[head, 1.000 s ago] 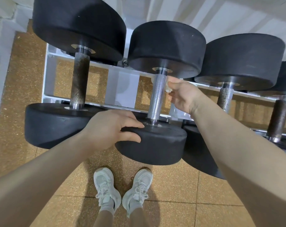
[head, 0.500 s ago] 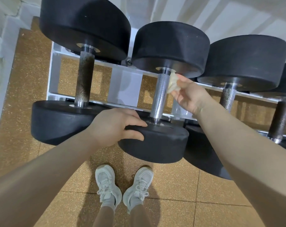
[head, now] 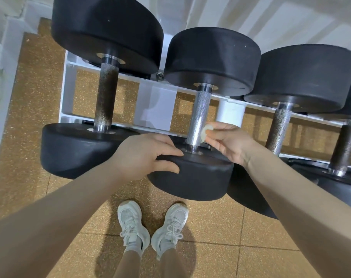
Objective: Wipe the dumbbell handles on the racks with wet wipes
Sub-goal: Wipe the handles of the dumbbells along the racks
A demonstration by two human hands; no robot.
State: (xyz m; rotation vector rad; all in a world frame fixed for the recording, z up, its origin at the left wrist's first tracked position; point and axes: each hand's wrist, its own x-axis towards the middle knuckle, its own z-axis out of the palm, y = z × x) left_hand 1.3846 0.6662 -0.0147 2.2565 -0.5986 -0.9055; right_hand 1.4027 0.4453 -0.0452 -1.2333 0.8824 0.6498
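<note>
Right hand [head: 230, 143]: fingertips pinched together on a small folded wipe [head: 205, 132]; the wipe is pressed against the right side of the handle [head: 199, 117], close to its near end.
Left hand [head: 146, 155]: fingers and thumb closed over the rim of the near head [head: 192, 177] of the same dumbbell; judged to be steadying it, not wiping.
Handle position: second dumbbell from the left on the white rack [head: 156, 109]; bright, knurled metal.
Handle axis: runs away from the person, from the near head up to the far head [head: 212, 59]; slightly tilted in this view.
Direction from grip: most of the handle length lies beyond the wipe, toward the far head; only a short collar lies below it.
Nearer hand: the right hand is already in contact through the wipe; the left hand is just beside the handle base but holds the head.
Next move, judged: a stroke along the axis, away from the person, or a turn around the handle.
Neighbours: left handle [head: 106, 97] dark and tarnished; right handle [head: 279, 129] speckled; both well apart from the wipe.
Risk, judged: the small wipe covers only one side of the handle per pass.
</note>
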